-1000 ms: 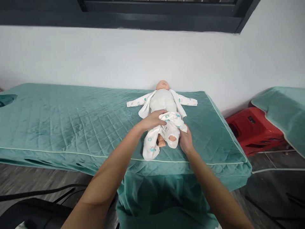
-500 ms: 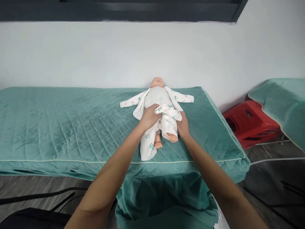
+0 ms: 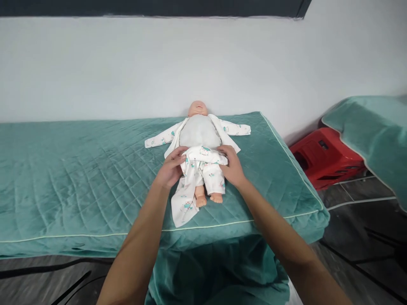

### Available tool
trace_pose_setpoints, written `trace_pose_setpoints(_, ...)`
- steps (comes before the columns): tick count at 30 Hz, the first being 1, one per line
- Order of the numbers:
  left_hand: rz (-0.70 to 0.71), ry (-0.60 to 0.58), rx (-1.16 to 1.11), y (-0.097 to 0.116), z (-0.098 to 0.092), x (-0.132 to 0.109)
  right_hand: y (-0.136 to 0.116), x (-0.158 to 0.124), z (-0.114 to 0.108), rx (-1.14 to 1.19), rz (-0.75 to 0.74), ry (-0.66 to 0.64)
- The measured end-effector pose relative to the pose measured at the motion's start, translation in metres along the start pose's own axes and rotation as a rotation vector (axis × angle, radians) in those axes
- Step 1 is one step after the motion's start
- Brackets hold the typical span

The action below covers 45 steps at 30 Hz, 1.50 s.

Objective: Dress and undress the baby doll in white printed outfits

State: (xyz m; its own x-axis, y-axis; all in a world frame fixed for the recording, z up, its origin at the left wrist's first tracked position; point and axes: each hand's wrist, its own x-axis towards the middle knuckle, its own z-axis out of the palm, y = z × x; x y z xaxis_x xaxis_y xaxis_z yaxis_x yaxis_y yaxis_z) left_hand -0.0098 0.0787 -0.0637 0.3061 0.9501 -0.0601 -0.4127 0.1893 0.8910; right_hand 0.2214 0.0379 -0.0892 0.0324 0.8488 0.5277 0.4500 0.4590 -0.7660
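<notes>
A baby doll (image 3: 199,129) lies on its back on a green quilted bed, head toward the wall. Its white printed jacket (image 3: 233,128) is spread open, with the sleeves stretched out to both sides. White printed trousers (image 3: 212,177) lie over its hips and legs, and both feet show below. My left hand (image 3: 171,167) pinches the trousers' waist at the left side. At the right side of the waist, my right hand (image 3: 232,164) grips the same cloth. One trouser leg lies flat beside the doll's foot at the left.
The green bed (image 3: 79,178) reaches from the left edge to right of the doll, against a white wall (image 3: 127,67). A red plastic stool (image 3: 327,156) stands at the right, partly under another green cover (image 3: 372,131). Black metal legs show near the floor.
My left hand has moved left, away from the middle of the waist, and the trousers' waist is now spread wider across the doll's hips. The view has shifted slightly.
</notes>
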Motion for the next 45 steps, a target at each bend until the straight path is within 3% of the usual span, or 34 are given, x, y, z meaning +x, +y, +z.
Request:
trace_pose_setpoints(3,0.045,0.048,-0.098,-0.013,-0.005,0.002,-0.03,0.017,-0.002,-0.01,-0.048,-0.265)
trace_pose_setpoints(7,0.095,0.063,-0.116,-0.022,-0.006,0.002,-0.063,0.057,0.007,-0.08,0.054,-0.629)
trace_pose_setpoints(9,0.091,0.041,-0.101,-0.025,-0.007,-0.001,-0.065,0.072,0.014,0.011,0.091,-0.656)
trace_pose_setpoints(14,-0.039,-0.162,0.022,-0.029,-0.013,-0.007,-0.046,0.074,0.024,0.516,0.384,-0.482)
trace_pose_setpoints(17,-0.05,-0.125,0.013,-0.028,-0.011,-0.008,-0.039,0.066,0.024,0.702,0.52,-0.526)
trace_pose_setpoints(20,0.011,0.028,-0.097,-0.027,-0.004,-0.008,-0.038,0.065,0.025,0.667,0.487,-0.58)
trace_pose_setpoints(23,0.04,0.161,-0.153,-0.023,0.003,-0.009,-0.039,0.068,0.026,0.502,0.36,-0.688)
trace_pose_setpoints(26,0.065,0.231,-0.143,-0.02,0.005,-0.009,-0.04,0.071,0.026,0.433,0.237,-0.856)
trace_pose_setpoints(29,0.091,0.253,-0.127,-0.022,0.003,-0.009,-0.042,0.069,0.026,0.435,0.205,-0.976)
trace_pose_setpoints(32,0.103,0.201,-0.058,-0.03,-0.004,-0.009,-0.04,0.066,0.026,0.479,0.303,-0.839)
trace_pose_setpoints(36,0.097,-0.005,0.078,-0.037,-0.015,-0.01,-0.038,0.063,0.029,0.576,0.51,-0.558)
trace_pose_setpoints(39,-0.001,-0.122,0.173,-0.034,-0.019,-0.011,-0.039,0.062,0.03,0.633,0.568,-0.492)
trace_pose_setpoints(42,-0.059,-0.104,0.14,-0.032,-0.017,-0.012,-0.042,0.061,0.03,0.637,0.558,-0.51)
trace_pose_setpoints(45,-0.002,0.022,0.009,-0.032,-0.011,-0.013,-0.042,0.06,0.031,0.586,0.499,-0.547)
